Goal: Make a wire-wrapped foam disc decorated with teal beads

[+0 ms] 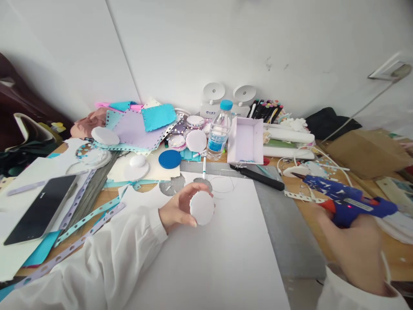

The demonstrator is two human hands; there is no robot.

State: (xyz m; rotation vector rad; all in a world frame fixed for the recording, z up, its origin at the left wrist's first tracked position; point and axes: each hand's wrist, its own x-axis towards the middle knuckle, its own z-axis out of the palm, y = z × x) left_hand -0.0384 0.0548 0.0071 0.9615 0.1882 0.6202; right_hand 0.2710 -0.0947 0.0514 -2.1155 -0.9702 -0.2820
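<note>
Between the thumb and fingers of my left hand is a white round disc, held on edge with its flat face toward me, above a large white sheet. That sheet has round cut-outs along its far edge and a drawn circle outline. My right hand, slightly blurred, grips a blue hot glue gun by its handle at the right side of the table. The gun's nozzle points left, and a small red light shows on its body.
A water bottle stands behind the sheet, beside a pale box. A black craft knife and a white marker lie nearby. Further left are a blue disc, a phone and patterned ribbons. A cardboard piece is at right.
</note>
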